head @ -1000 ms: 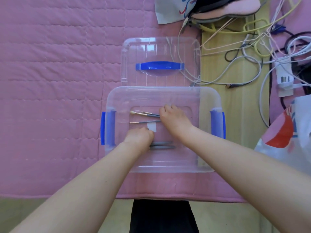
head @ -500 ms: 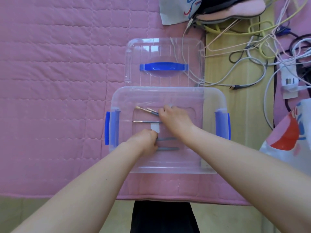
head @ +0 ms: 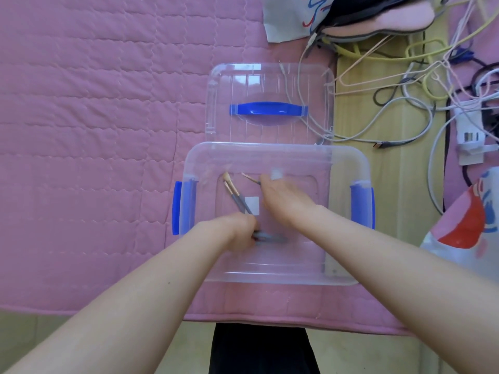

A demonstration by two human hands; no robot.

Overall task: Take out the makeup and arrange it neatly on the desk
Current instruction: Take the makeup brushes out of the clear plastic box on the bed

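Observation:
A clear plastic box [head: 278,276] with blue side handles stands on the pink quilted mat, and both my hands are inside it. My left hand [head: 237,230] grips two grey-handled makeup brushes [head: 235,194], whose pale bristle tips point up and away. More grey handles [head: 272,238] stick out to the right of that fist, blurred. My right hand [head: 283,201] sits just right of them and pinches a thin brush [head: 249,178]; only its tip shows past the fingers. A white label [head: 253,205] lies on the box floor.
The box's clear lid [head: 221,103] with a blue handle lies flat just behind the box. To the right are a wooden desk strip [head: 391,184], a tangle of cables [head: 405,103], a power strip [head: 469,136] and a plastic bag [head: 464,233]. The pink mat [head: 94,130] spreads left.
The brushes that lay flat across the box floor are now lifted. My left hand has taken two and tilted them tips-away; my right hand holds the thin one.

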